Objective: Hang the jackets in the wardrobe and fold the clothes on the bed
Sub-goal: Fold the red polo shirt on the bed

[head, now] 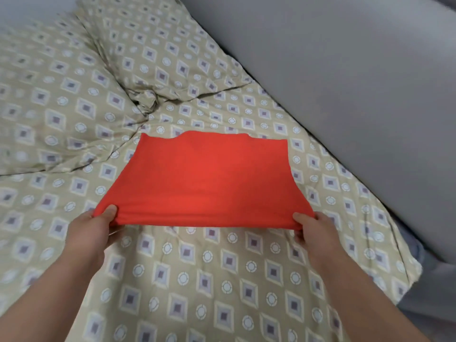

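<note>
Well, head view: patterned bed seen from above.
Pillows: lay at the far left of the bed.
Red garment: folded flat, just in front of the pillows.
Left hand: pinched the garment's corner farthest from the pillows, thumb on top.
Right hand: gripped the other near corner likewise.

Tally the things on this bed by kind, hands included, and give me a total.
red garment: 1
pillows: 2
hands: 2, the left hand and the right hand, each gripping a near corner of the garment
Total: 5
</note>
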